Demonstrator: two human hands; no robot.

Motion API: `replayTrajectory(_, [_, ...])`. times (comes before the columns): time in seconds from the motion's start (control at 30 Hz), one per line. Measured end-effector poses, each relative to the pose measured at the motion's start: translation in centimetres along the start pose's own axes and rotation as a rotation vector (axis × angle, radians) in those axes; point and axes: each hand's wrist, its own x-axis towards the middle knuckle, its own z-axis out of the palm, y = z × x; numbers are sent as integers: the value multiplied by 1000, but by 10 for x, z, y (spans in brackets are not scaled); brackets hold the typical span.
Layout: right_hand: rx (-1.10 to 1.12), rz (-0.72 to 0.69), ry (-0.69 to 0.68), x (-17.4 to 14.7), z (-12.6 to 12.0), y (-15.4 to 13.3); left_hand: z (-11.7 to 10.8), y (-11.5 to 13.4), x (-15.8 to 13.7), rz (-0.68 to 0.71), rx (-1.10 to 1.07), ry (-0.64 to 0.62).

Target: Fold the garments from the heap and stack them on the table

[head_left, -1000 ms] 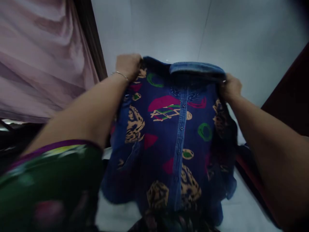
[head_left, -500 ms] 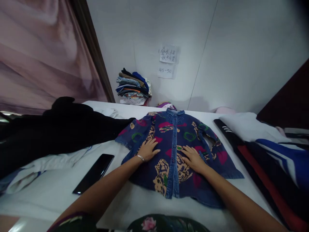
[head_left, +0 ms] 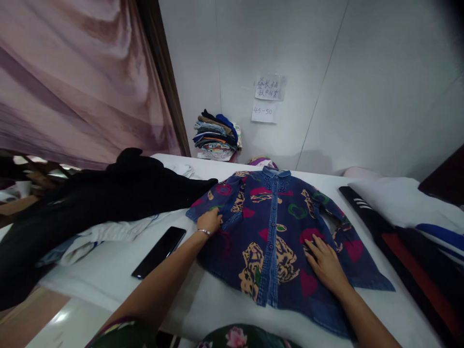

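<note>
A dark blue denim shirt (head_left: 250, 232) with magenta, green and tan patterns lies front side up, collar away from me, its button strip down the middle. My left hand (head_left: 210, 221), with a bracelet at the wrist, is at the sleeve on the left, near the shirt's side edge. Its fingers are curled closed on the cloth, and the fingertips are partly hidden. On the lower right front of the shirt rests my right hand (head_left: 324, 261), palm down with fingers stretched out and slightly apart.
A black phone (head_left: 159, 252) lies left of the shirt on the white table (head_left: 174, 304). Black clothing (head_left: 105, 193) is heaped at the left. Folded clothes (head_left: 217, 135) are stacked at the back. More garments (head_left: 402, 203) lie along the right side. Paper notes (head_left: 268, 87) hang on the wall.
My left hand has moved left from the shirt's front to the sleeve, and its fingers have curled. My right hand has slid right, away from the button strip. The view has shifted left.
</note>
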Motion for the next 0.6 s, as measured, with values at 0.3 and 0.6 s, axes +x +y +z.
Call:
replayTrajectory(0.3, [-23, 7, -41, 2, -8, -6, -6, -38, 3, -83, 93, -34])
replayTrajectory(0.6, [235, 127, 69, 5, -39, 7, -6, -32, 7, -97, 157, 2])
